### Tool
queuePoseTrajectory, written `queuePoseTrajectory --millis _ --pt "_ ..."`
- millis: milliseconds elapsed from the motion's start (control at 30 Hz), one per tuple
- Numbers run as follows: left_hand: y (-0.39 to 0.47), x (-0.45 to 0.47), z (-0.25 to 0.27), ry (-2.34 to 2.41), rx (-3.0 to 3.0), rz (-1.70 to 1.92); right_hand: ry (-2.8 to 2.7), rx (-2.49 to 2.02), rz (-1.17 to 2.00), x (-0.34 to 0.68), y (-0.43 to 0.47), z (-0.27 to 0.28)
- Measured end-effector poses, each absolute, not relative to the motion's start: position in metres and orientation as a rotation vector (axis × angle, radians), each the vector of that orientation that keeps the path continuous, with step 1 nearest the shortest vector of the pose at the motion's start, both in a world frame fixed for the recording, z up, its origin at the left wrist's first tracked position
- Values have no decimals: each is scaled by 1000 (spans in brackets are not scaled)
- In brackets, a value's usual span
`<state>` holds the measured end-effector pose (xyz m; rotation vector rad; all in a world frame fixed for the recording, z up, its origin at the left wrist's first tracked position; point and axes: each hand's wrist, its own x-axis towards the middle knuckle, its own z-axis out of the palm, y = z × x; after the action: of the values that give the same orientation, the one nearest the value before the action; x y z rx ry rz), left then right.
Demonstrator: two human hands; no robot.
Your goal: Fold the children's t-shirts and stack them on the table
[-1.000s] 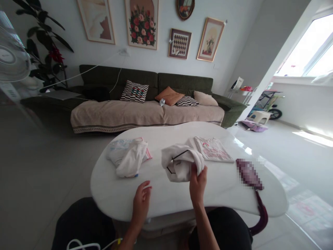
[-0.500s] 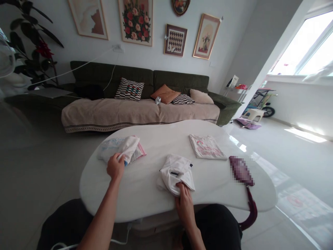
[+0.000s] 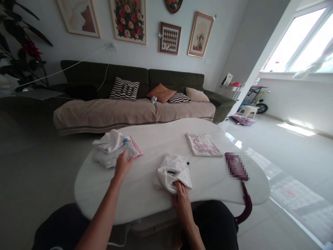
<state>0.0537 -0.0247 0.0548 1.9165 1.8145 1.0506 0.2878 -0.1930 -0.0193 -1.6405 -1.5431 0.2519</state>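
Note:
A clear plastic zip bag (image 3: pixel 134 150) with a pink closure and a blue slider lies on the left of the table. A crumpled white cloth (image 3: pixel 110 140) rests across its far left part. My left hand (image 3: pixel 122 167) is at the bag's near right side, thumb and forefinger apart; whether they touch the plastic is unclear. In front of me sits a loosely bundled white garment (image 3: pixel 173 168) with small dark patches. My right hand (image 3: pixel 182 199) grips its near edge, the fingertips partly tucked into the fabric.
A folded white printed T-shirt (image 3: pixel 204 145) lies farther back on the white table (image 3: pixel 145 205). To its right is a blurred-out maroon object (image 3: pixel 235 166), its strap (image 3: pixel 246 208) hanging over the edge. A green sofa (image 3: pixel 177 80) stands behind.
My left hand has let go of the white cloth, which has shifted left over the bag, and moved to the bag's near right side. My right hand stays on the garment. The view has turned slightly.

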Motion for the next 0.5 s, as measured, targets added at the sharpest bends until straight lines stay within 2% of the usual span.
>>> queuePoseTrajectory --millis 200,367,500 --pt "-125 112 3 1051 1971 827 -1399 -1437 610 277 -208 20" --pt "-143 103 20 1051 1788 851 -1176 -1339 912 264 -237 46" --pt "-135 84 47 1186 1638 959 -846 -1274 967 273 -245 80"
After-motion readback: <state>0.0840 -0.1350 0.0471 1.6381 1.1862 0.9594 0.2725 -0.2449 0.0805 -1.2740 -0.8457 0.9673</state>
